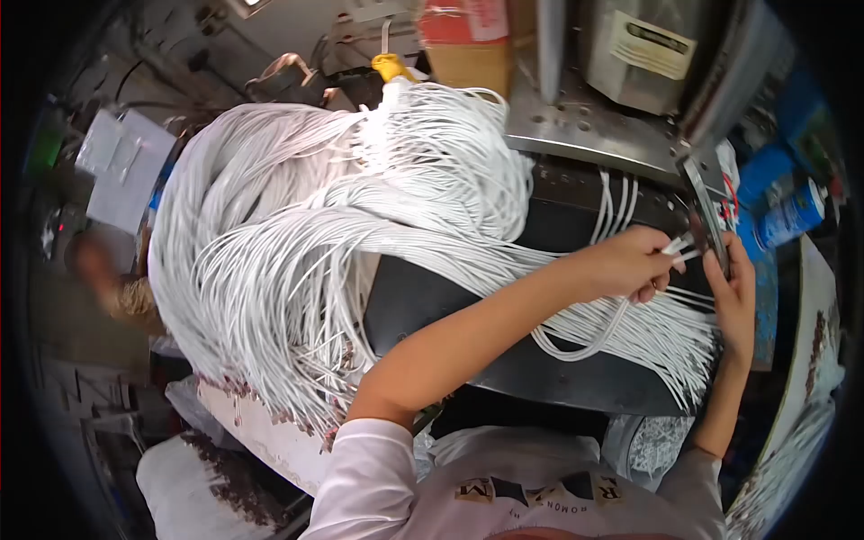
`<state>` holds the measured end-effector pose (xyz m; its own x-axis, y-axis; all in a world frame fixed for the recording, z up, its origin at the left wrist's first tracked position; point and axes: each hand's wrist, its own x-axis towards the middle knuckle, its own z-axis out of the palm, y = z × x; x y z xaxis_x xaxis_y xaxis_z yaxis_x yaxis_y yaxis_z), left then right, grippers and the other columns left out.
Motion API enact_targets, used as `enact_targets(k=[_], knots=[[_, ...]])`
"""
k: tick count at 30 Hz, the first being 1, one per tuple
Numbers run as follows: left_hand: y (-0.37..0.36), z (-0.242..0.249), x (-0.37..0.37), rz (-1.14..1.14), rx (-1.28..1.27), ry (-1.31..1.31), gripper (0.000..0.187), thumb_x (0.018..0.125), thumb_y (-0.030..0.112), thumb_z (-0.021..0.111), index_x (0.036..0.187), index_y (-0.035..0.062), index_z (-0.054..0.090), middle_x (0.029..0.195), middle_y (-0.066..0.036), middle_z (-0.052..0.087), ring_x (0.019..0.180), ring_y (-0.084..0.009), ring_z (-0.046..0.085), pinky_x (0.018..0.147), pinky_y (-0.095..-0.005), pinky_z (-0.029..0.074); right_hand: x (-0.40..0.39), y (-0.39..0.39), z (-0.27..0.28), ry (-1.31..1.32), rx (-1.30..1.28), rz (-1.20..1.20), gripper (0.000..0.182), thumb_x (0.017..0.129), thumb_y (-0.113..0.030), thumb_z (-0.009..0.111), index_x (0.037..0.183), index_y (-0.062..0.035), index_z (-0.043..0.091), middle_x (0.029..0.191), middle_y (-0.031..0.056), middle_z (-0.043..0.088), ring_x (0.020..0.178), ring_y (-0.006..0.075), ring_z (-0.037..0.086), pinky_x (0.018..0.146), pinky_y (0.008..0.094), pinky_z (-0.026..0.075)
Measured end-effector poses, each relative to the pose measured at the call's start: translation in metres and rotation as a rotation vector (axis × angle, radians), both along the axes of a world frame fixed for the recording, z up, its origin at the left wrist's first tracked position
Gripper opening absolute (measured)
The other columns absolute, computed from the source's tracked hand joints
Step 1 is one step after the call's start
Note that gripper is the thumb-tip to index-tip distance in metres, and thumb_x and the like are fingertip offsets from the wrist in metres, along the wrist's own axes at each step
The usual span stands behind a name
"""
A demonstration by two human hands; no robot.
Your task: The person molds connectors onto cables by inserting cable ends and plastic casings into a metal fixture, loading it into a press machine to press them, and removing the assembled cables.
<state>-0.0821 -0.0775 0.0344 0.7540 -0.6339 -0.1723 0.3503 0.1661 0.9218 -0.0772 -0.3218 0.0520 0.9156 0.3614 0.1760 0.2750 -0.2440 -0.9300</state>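
Note:
A huge bundle of thin white wires (pixel 315 216) lies draped over a black machine surface (pixel 423 306), fanning out left and down. My left hand (pixel 630 261) reaches across the bundle and pinches the ends of a few white wires (pixel 679 247) at the right. My right hand (pixel 733 288) is beside them, its fingers against a narrow metal bar (pixel 706 216) where the wire ends point. More wire ends (pixel 684 351) hang below my hands.
A metal machine housing (pixel 594 126) rises behind the hands. A blue spray can (pixel 792 216) and a cardboard box (pixel 468 45) stand at the back. White sacks (pixel 207 477) lie at lower left. Papers (pixel 121 162) sit at far left.

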Motion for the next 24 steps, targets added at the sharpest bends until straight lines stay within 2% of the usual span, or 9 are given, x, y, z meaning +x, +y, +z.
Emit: enact_targets(k=[2, 4, 5, 7, 10, 13, 16, 18, 24], knots=[[-0.003, -0.004, 0.0, -0.017, -0.1, 0.059, 0.025, 0.106, 0.013, 0.056, 0.124, -0.0014, 0.063, 0.087, -0.006, 0.064, 0.07, -0.0147, 0.062, 0.062, -0.0277, 0.049, -0.003, 0.011, -0.001, -0.047, 0.078, -0.031, 0.037, 0.107, -0.011, 0.057, 0.141, 0.0045, 0.058, 0.139, 0.0141, 0.066, 0.13, 0.0189, 0.059, 0.113, 0.0331, 0.042], [-0.007, -0.012, -0.003, -0.009, -0.147, 0.118, 0.028, 0.104, 0.014, 0.06, 0.127, -0.0009, 0.063, 0.088, -0.006, 0.064, 0.075, -0.0146, 0.062, 0.066, -0.0292, 0.051, -0.007, 0.016, 0.001, 0.09, 0.262, 0.088, 0.04, 0.109, -0.014, 0.055, 0.145, 0.0039, 0.054, 0.142, 0.0153, 0.064, 0.13, 0.0195, 0.059, 0.111, 0.0353, 0.045], [-0.01, -0.001, -0.01, 0.048, -0.061, 0.151, 0.03, 0.105, 0.016, 0.061, 0.128, -0.0013, 0.062, 0.088, -0.004, 0.063, 0.075, -0.0127, 0.061, 0.067, -0.0291, 0.051, -0.005, 0.016, -0.003, 0.066, 0.303, 0.122, 0.041, 0.109, -0.016, 0.058, 0.145, 0.003, 0.054, 0.14, 0.0142, 0.065, 0.131, 0.0189, 0.059, 0.11, 0.0336, 0.046], [-0.01, -0.001, -0.008, -0.002, -0.056, 0.071, 0.034, 0.105, 0.02, 0.062, 0.132, -0.0009, 0.061, 0.088, -0.001, 0.062, 0.075, -0.0107, 0.06, 0.07, -0.0279, 0.051, 0.002, 0.009, -0.009, -0.16, 0.079, 0.039, 0.035, 0.106, -0.014, 0.062, 0.138, 0.0009, 0.059, 0.129, 0.0078, 0.069, 0.117, 0.0134, 0.061, 0.101, 0.0299, 0.05], [-0.019, 0.005, -0.011, 0.057, 0.028, 0.149, 0.029, 0.105, 0.02, 0.063, 0.125, -0.0016, 0.062, 0.09, -0.004, 0.063, 0.08, -0.0144, 0.065, 0.071, -0.0282, 0.054, -0.003, 0.012, -0.006, 0.078, 0.307, 0.174, 0.027, 0.107, -0.013, 0.061, 0.13, 0.0012, 0.061, 0.128, 0.0051, 0.07, 0.107, 0.0092, 0.063, 0.089, 0.0278, 0.055], [-0.018, 0.001, -0.012, 0.071, 0.102, 0.099, 0.027, 0.104, 0.021, 0.065, 0.119, -0.001, 0.066, 0.09, -0.004, 0.065, 0.078, -0.0148, 0.068, 0.068, -0.0281, 0.053, 0.001, 0.006, -0.01, -0.034, -0.016, 0.168, 0.03, 0.104, -0.021, 0.065, 0.125, 0.0007, 0.064, 0.12, 0.0126, 0.072, 0.101, 0.0122, 0.067, 0.078, 0.0333, 0.054], [-0.018, 0.014, -0.014, 0.035, 0.253, 0.056, 0.026, 0.103, 0.023, 0.067, 0.114, -0.0008, 0.068, 0.087, -0.003, 0.065, 0.071, -0.0138, 0.067, 0.061, -0.0272, 0.051, 0.006, 0.006, -0.013, -0.563, -0.302, 0.031, 0.033, 0.101, -0.023, 0.068, 0.123, 0.0005, 0.065, 0.106, 0.0152, 0.071, 0.09, 0.0171, 0.067, 0.075, 0.0348, 0.052], [-0.016, 0.017, -0.015, 0.027, 0.333, 0.037, 0.025, 0.103, 0.023, 0.068, 0.109, -0.0013, 0.069, 0.087, -0.003, 0.065, 0.064, -0.0128, 0.065, 0.055, -0.0263, 0.049, 0.005, 0.008, -0.015, -0.446, -0.256, 0.024, 0.037, 0.101, -0.021, 0.069, 0.13, 0.0014, 0.064, 0.106, 0.0122, 0.071, 0.092, 0.0155, 0.065, 0.077, 0.0332, 0.051], [-0.017, 0.013, -0.014, 0.148, 0.251, 0.037, 0.025, 0.102, 0.024, 0.069, 0.108, -0.0003, 0.069, 0.08, -0.003, 0.064, 0.064, -0.013, 0.065, 0.056, -0.0269, 0.05, 0.005, 0.012, -0.021, 0.009, -0.074, 0.022, 0.038, 0.107, -0.024, 0.061, 0.135, 0.0031, 0.062, 0.1, 0.0057, 0.07, 0.091, 0.0113, 0.061, 0.08, 0.0291, 0.051]])
